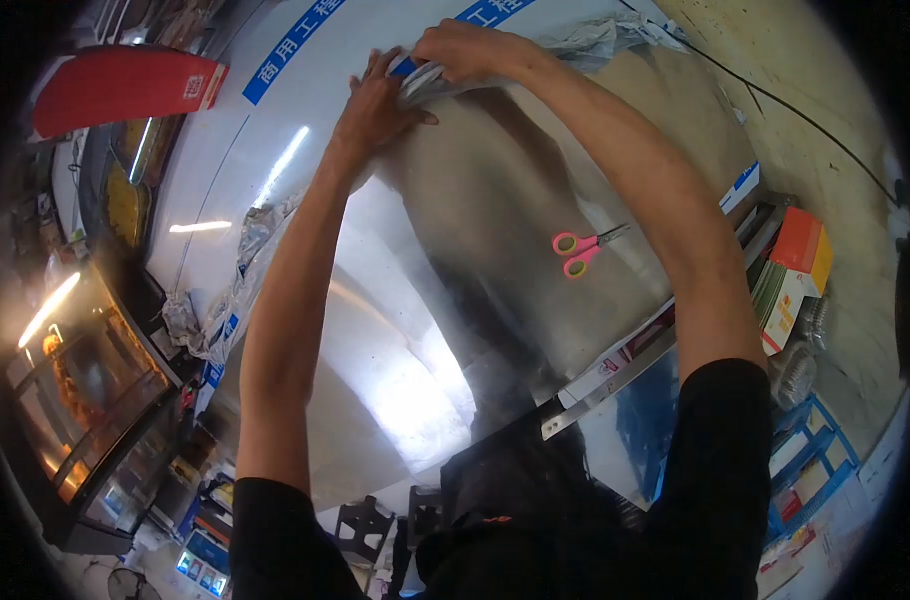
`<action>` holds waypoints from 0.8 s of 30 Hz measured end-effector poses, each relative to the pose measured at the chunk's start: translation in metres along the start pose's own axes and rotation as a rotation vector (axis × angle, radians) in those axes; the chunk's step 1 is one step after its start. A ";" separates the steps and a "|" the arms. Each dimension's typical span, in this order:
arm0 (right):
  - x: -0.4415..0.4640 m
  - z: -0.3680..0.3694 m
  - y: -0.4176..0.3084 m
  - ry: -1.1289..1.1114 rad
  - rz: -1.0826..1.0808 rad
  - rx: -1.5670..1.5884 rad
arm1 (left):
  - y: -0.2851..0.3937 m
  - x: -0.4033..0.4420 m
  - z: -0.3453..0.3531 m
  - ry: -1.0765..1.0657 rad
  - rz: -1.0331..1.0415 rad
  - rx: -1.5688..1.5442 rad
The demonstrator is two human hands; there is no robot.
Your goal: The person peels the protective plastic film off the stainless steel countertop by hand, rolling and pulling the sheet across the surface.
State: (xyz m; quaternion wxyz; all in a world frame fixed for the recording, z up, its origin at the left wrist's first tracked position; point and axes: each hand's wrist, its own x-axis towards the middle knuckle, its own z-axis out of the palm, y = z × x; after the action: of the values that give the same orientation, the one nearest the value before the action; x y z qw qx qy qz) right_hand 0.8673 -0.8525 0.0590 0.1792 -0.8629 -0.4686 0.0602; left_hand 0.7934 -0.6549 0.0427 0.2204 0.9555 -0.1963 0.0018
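At the top of the view, my right hand (465, 52) is closed, its fingers wrapped round a bunched edge of clear protective film (422, 84) with blue printed strips. Close beside it on the left, my left hand (373, 105) lies against the film with thumb stretched out and fingers apart. Both hands are at the far side of a shiny stainless-steel surface (515, 330). Crumpled film (615, 38) runs along that edge to the right, and more loose film (258, 240) hangs at the left edge. Pink-handled scissors (578, 250) lie on the steel, right of centre.
A lit glass display case (85, 390) with food stands at the left. Near the upper left is a red box (125, 90). A red and yellow carton (800, 245) and a blue plastic crate (810, 460) are at the right. A dark cable (785, 110) crosses the upper right.
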 end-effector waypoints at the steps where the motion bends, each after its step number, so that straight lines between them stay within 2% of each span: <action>1: -0.001 -0.003 0.000 -0.054 0.028 0.022 | -0.005 0.004 0.002 -0.086 0.040 -0.069; 2: -0.005 -0.008 -0.004 -0.051 0.032 0.029 | -0.008 0.003 0.007 -0.095 0.042 -0.067; 4: -0.018 -0.016 -0.008 -0.148 0.185 0.301 | -0.014 0.000 0.015 -0.109 0.121 0.253; 5: -0.031 -0.009 -0.003 -0.150 0.187 0.307 | -0.012 -0.001 0.013 -0.114 0.120 0.252; 6: -0.047 0.003 0.006 0.014 0.107 0.109 | -0.008 0.001 0.006 -0.149 0.127 0.293; 8: -0.067 0.018 0.017 0.167 0.016 -0.093 | -0.009 0.003 -0.001 -0.176 0.124 0.325; 10: -0.077 0.025 0.024 0.262 -0.074 -0.102 | -0.020 0.009 -0.005 -0.169 0.225 0.232; 11: -0.076 0.026 0.022 0.261 -0.074 -0.099 | -0.019 0.012 -0.007 -0.172 0.223 0.231; 13: -0.074 0.029 0.015 0.212 -0.053 -0.377 | -0.018 0.020 -0.014 -0.249 0.185 0.237; 14: -0.071 0.026 0.018 0.218 -0.050 -0.377 | -0.021 0.023 -0.012 -0.249 0.189 0.242; 16: -0.065 0.023 0.022 0.058 0.045 -0.374 | -0.028 0.024 -0.010 -0.213 0.162 0.269; 20: -0.051 0.032 0.041 0.057 0.212 -0.417 | -0.006 0.028 -0.034 -0.289 0.148 0.217; 22: -0.043 0.025 0.047 0.134 0.176 -0.187 | 0.004 0.035 -0.036 -0.407 -0.099 0.043; 23: -0.040 0.016 0.046 0.145 0.187 -0.195 | 0.011 0.038 -0.029 -0.405 -0.084 0.049; 24: -0.037 0.007 0.043 0.009 0.227 -0.179 | 0.019 0.037 -0.015 -0.236 -0.003 0.028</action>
State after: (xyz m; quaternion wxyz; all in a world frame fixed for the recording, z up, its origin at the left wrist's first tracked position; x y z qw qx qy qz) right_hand 0.8788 -0.9025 0.0349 0.0959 -0.9231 -0.3709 0.0341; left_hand 0.8213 -0.6779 0.0675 0.1822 0.9523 -0.2195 -0.1084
